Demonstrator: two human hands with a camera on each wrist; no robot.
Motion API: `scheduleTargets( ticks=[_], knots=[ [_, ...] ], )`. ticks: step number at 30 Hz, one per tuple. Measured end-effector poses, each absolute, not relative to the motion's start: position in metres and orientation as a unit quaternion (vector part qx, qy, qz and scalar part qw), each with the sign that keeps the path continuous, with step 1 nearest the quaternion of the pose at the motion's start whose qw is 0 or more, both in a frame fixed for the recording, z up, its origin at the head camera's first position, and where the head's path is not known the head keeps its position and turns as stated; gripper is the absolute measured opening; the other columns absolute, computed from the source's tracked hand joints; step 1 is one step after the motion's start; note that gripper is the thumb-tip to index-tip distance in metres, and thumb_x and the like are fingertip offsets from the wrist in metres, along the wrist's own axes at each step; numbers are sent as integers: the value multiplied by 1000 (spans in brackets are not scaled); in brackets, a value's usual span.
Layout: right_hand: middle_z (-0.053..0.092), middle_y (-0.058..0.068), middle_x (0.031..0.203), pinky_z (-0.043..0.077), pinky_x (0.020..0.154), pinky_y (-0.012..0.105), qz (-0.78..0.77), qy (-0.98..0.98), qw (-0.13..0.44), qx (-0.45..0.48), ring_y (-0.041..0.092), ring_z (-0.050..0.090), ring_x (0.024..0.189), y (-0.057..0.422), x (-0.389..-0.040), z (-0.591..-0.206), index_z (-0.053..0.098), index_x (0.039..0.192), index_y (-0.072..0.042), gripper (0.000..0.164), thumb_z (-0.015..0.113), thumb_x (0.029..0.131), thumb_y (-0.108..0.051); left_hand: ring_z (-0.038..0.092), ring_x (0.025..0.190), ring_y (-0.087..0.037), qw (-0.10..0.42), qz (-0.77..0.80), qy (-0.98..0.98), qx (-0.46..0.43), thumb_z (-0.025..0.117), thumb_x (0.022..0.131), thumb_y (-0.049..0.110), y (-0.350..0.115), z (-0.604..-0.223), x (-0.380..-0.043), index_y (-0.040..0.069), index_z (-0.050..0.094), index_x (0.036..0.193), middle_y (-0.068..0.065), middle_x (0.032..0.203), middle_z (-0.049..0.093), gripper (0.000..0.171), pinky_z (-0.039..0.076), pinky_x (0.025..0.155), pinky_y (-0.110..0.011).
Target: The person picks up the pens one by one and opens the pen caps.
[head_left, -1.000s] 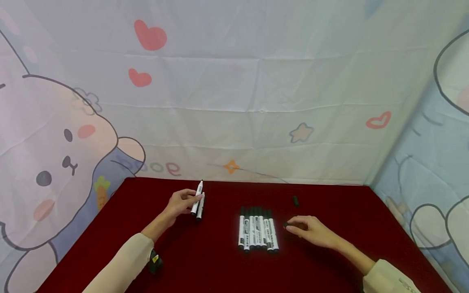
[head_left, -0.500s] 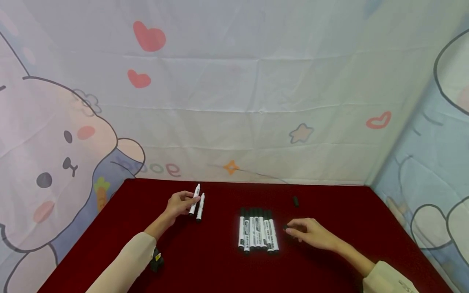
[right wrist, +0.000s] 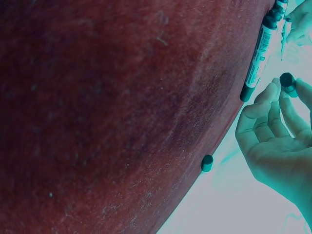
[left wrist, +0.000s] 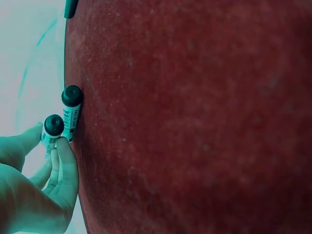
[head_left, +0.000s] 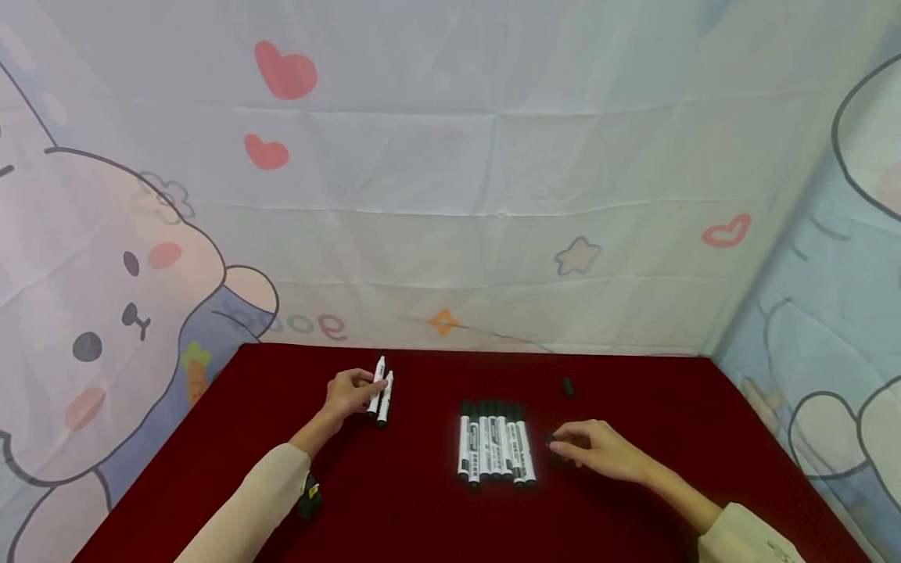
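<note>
At the left of the red table, my left hand (head_left: 349,393) pinches an uncapped white marker (head_left: 376,391) between thumb and fingers, its nib pointing away. Close alongside on the right lies a second uncapped white marker (head_left: 385,403). The left wrist view shows the black end of the held marker (left wrist: 53,126) in front of the other marker (left wrist: 72,109). Between thumb and index finger, my right hand (head_left: 598,450) holds a small black cap (right wrist: 288,84). To its left, several white markers (head_left: 493,447) with black caps lie in a row.
A loose black cap (head_left: 568,387) lies on the red cloth (head_left: 422,508) beyond my right hand. A dark object with a yellow mark (head_left: 310,496) shows beside my left sleeve. Behind the table hangs a printed cloth (head_left: 493,195) with hearts and cartoon animals.
My left hand has lowered its marker slightly, down beside the other uncapped one. My right hand, with the cap, has shifted very little.
</note>
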State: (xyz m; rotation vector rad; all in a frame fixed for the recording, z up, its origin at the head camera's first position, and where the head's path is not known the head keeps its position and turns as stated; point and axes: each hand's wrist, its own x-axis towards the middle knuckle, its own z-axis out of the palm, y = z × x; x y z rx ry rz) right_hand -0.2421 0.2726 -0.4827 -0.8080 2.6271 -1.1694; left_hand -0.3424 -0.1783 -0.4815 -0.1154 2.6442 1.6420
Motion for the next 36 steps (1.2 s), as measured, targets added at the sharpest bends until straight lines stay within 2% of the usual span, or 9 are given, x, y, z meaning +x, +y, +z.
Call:
scheduleTargets(
  ticks=[10,18,27,36],
  knots=[
    [75,8,99,55,66,23,-404,870,90,-268,5,63,75,273,-239,-482,69,119,3,34,63,102,-26,64,70,-13,24,498,866,-27,75,94,20,-176,-485,-341,-9,66,119,-14,92,71,39,60,61,-31],
    [75,9,99,56,66,24,-409,864,96,-276,6,65,75,274,-238,-481,70,117,2,31,62,103,-24,64,68,-12,21,478,877,-31,76,93,20,-176,-485,-341,-9,67,117,-14,92,71,39,59,59,-30],
    [73,6,95,56,64,23,-406,867,93,-273,4,63,72,276,-240,-483,71,114,1,30,63,103,-26,58,60,-12,21,435,900,-33,79,90,26,-179,-488,-346,-6,69,112,-12,88,73,39,43,50,-23],
    [74,6,96,55,64,23,-397,870,96,-276,4,62,72,276,-239,-486,71,114,-1,29,62,103,-26,56,57,-12,28,434,900,-27,79,89,27,-181,-490,-349,-5,69,110,-10,83,72,39,40,48,-24]
  ],
)
